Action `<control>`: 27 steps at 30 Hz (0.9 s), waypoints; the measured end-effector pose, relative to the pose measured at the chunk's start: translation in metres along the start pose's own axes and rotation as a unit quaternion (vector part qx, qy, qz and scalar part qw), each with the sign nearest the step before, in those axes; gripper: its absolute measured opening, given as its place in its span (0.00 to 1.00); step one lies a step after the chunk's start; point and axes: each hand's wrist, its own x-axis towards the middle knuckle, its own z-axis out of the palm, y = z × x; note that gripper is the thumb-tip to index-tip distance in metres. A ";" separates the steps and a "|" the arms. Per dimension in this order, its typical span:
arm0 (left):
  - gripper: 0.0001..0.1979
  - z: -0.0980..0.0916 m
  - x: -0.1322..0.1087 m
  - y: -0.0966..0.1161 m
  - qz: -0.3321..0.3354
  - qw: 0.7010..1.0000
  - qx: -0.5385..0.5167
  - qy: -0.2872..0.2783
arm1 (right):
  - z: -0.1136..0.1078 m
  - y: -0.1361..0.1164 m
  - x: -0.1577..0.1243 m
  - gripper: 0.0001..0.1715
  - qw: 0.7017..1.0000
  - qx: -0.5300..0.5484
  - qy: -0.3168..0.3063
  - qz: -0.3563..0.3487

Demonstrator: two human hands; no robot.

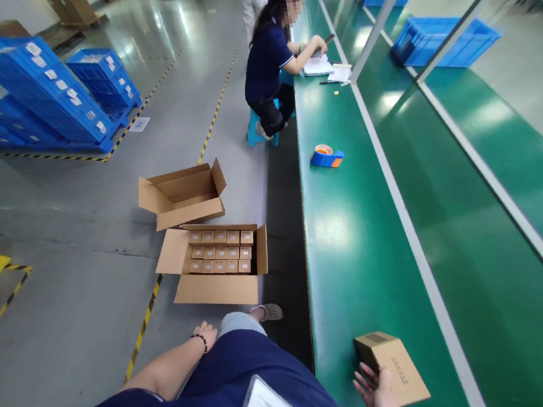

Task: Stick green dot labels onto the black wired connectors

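A small brown cardboard box point(398, 369) with dark print stands on the green workbench at the near end. My right hand point(379, 396) is at its left edge, fingers apart; the thumb overlaps the box's near side, and I cannot tell whether it touches. My left hand point(206, 336), with a beaded bracelet at the wrist, lies by my thigh with its fingers loosely stretched out. On the floor ahead of it, an open carton point(218, 290) holds rows of small boxes point(222, 252). Behind that carton sits another open carton point(187, 214) with its flaps up.
A blue tape dispenser point(328, 156) lies on the green workbench point(357, 272). Farther along, a seated person point(264, 63) leans over papers point(317, 65). Blue crates point(44, 94) are stacked at the left; a blue bin point(445, 41) is on the far side of the bench frame.
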 end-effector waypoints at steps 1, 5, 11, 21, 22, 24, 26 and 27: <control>0.12 0.000 0.000 0.000 0.000 1.000 -0.001 -0.001 | 0.000 0.000 0.000 0.44 1.000 -0.002 0.000 -0.002; 0.13 0.000 0.000 0.001 -0.004 1.000 -0.004 0.000 | -0.001 0.001 0.000 0.45 1.000 -0.005 -0.001 -0.006; 0.13 0.000 -0.001 0.002 -0.007 1.000 -0.011 0.001 | 0.001 -0.001 -0.002 0.44 1.000 -0.005 -0.001 -0.008; 0.12 -0.003 -0.004 0.001 -0.005 1.000 -0.024 -0.006 | 0.004 -0.006 -0.003 0.46 1.000 -0.009 0.008 0.007; 0.12 -0.004 -0.004 0.001 -0.005 1.000 -0.025 -0.007 | 0.004 -0.007 -0.003 0.46 1.000 -0.007 0.009 0.008; 0.12 -0.005 -0.004 0.002 -0.004 1.000 -0.027 -0.007 | 0.005 -0.007 -0.004 0.46 1.000 -0.005 0.011 0.007; 0.13 -0.007 -0.005 0.003 -0.001 0.999 -0.031 -0.008 | 0.003 -0.006 -0.006 0.46 1.000 -0.008 0.015 0.007; 0.13 -0.007 -0.005 0.003 0.002 0.999 -0.035 -0.008 | 0.002 -0.005 -0.006 0.46 1.000 -0.012 0.016 0.007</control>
